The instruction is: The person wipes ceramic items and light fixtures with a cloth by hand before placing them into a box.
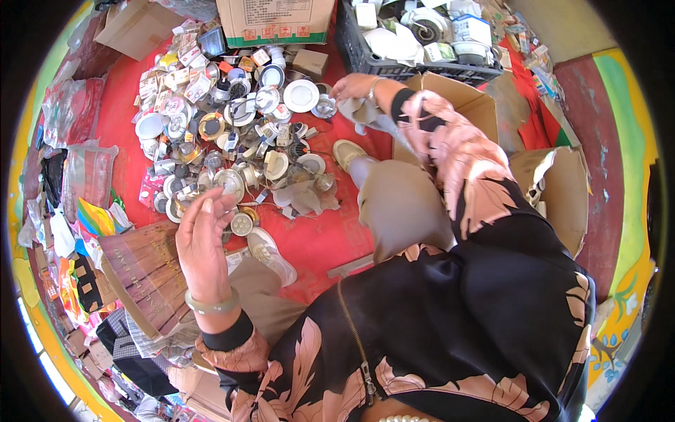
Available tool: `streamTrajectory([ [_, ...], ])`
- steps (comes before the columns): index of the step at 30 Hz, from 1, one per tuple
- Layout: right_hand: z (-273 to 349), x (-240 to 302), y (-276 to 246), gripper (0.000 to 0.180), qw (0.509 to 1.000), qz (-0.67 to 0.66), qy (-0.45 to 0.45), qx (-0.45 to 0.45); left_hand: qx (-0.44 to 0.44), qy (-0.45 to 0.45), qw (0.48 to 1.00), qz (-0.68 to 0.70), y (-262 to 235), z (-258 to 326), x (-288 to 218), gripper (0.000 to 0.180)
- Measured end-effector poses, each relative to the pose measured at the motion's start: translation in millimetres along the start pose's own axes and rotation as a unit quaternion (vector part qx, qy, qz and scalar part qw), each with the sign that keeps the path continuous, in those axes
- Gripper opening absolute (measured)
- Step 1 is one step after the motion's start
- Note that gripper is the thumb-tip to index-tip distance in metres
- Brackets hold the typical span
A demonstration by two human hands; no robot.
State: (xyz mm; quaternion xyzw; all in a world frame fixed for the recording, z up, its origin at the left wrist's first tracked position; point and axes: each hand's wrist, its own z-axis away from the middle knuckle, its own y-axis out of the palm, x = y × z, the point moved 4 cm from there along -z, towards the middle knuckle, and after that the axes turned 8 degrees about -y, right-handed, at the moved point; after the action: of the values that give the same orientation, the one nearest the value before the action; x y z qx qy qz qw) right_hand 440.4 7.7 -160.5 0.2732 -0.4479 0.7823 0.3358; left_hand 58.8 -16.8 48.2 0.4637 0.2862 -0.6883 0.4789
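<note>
A heap of round lamp fittings (232,141), white and metal, lies on a red mat (320,235) with small boxes among them. My left hand (202,243) is raised over the near edge of the heap, fingers loosely curled, next to a small round brass fitting (242,224); I cannot tell if it holds anything. My right hand (355,87) reaches out to the far right of the heap and grips a grey cloth (365,112), close to a white round lamp (301,96) and a small metal fitting (325,107).
A black crate (351,49) of lamp parts and a cardboard box (274,21) stand at the back. Open cartons (555,190) are on the right, a brown carton (144,274) near left. Plastic bags (77,169) line the left side. My knees and shoes (271,253) rest on the mat.
</note>
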Motion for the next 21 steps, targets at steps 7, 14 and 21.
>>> streamTrajectory([
  [7, -145.5, -130.7, 35.6, 0.040, 0.916, 0.365, 0.153, 0.062, -0.023, -0.020, 0.995, -0.093, -12.7, -10.0, -2.6, 0.026],
  [14, -193.8, -125.0, 42.9, 0.035, 0.952, 0.233, 0.184, -0.077, -0.020, -0.016, 0.994, -0.102, -15.0, -7.3, -3.1, 0.027],
  [21, -178.4, -95.4, 38.8, 0.039, 0.969, 0.143, 0.149, -0.137, -0.002, 0.000, 0.991, -0.133, -18.0, -5.0, -3.6, 0.027],
])
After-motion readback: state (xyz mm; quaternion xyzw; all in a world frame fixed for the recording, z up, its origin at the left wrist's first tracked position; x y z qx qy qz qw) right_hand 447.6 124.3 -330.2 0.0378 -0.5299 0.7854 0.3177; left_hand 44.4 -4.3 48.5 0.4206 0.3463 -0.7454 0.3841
